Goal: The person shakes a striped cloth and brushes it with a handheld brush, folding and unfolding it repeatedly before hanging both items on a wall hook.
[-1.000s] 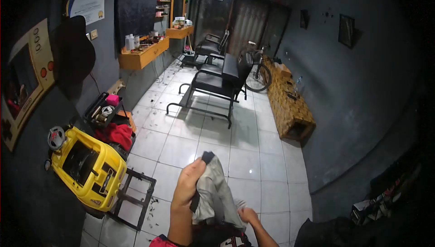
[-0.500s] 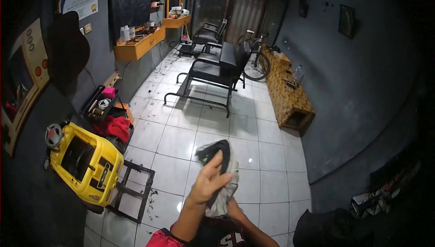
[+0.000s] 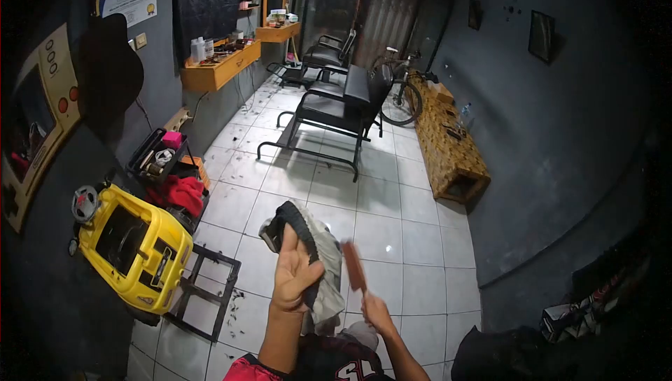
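Observation:
My left hand [image 3: 292,279] grips a light grey fabric item [image 3: 327,269] with a thick black ribbed band [image 3: 302,226] along its left side. Its fingers lie against the band, and the thumb points right across the item. The item is held up in front of me, and its exact kind does not show. To its right, my right hand [image 3: 378,313] is closed round the thin handle of a reddish-brown brush [image 3: 355,267]. The brush stands upright, slightly blurred, with its head beside the grey fabric.
A yellow ride-on toy car [image 3: 136,248] stands at left by a dark metal frame [image 3: 203,290]. Behind it is a black trolley [image 3: 155,150] with a red cloth [image 3: 180,195]. Black barber chairs [image 3: 325,108] stand ahead, a patterned bench [image 3: 448,143] along the right wall.
My left hand has moved left with the grey item, turning its black band more into view. My right hand, hidden behind the item before, now shows at right with the brush.

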Available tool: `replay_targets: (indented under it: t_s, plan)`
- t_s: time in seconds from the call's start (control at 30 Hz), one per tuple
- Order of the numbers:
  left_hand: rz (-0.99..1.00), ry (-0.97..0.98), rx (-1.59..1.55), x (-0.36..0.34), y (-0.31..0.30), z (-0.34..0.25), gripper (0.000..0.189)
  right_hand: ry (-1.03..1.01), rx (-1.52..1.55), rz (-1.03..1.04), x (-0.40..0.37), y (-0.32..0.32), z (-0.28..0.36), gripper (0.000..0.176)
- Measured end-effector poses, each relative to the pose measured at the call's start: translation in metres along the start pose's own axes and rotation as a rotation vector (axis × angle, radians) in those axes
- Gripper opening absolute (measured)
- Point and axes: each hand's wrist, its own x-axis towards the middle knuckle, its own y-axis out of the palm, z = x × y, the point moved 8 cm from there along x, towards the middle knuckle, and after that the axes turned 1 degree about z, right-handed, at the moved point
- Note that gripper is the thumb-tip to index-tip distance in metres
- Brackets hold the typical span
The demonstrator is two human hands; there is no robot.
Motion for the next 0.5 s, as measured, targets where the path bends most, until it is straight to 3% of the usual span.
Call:
replay_targets:
  t_s: [0.03, 0.1, 0.13, 0.23, 0.33, 0.4, 0.43, 0.47, 0.5]
  plan:
    - [0.001, -0.025, -0.029, 0.000, 0.002, 0.006, 0.085, 0.022, 0.358, 0.048, -0.018, 0.010, 0.046, 0.037]
    - [0.019, -0.055, -0.050, 0.002, 0.008, 0.017, 0.087, -0.159, 0.656, 0.086, -0.049, 0.019, 0.119, 0.036]
    - [0.015, -0.075, -0.052, 0.002, 0.009, 0.023, 0.088, -0.299, 0.833, 0.217, -0.059, 0.023, 0.138, 0.037]
    - [0.022, -0.151, -0.108, 0.001, 0.026, 0.037, 0.091, -0.427, 0.413, 0.001, -0.073, 0.033, 0.147, 0.038]
    - [0.001, -0.075, -0.022, 0.000, 0.026, 0.035, 0.090, -0.757, -0.170, 0.090, -0.071, 0.069, 0.126, 0.041]
    - [0.001, -0.024, -0.011, -0.001, 0.016, 0.026, 0.090, -0.800, -0.471, 0.223, -0.026, 0.090, 0.035, 0.041]
    - [-0.003, -0.013, -0.058, -0.001, 0.009, 0.021, 0.090, -0.584, -0.585, 0.371, 0.017, 0.094, -0.056, 0.045]
    - [-0.050, 0.005, -0.110, 0.001, 0.000, 0.017, 0.089, -0.182, -0.842, 0.460, 0.004, 0.086, -0.051, 0.040]
    - [-0.096, 0.026, -0.161, 0.002, -0.009, 0.014, 0.088, -0.179, -0.969, 0.530, 0.007, 0.083, -0.075, 0.038]
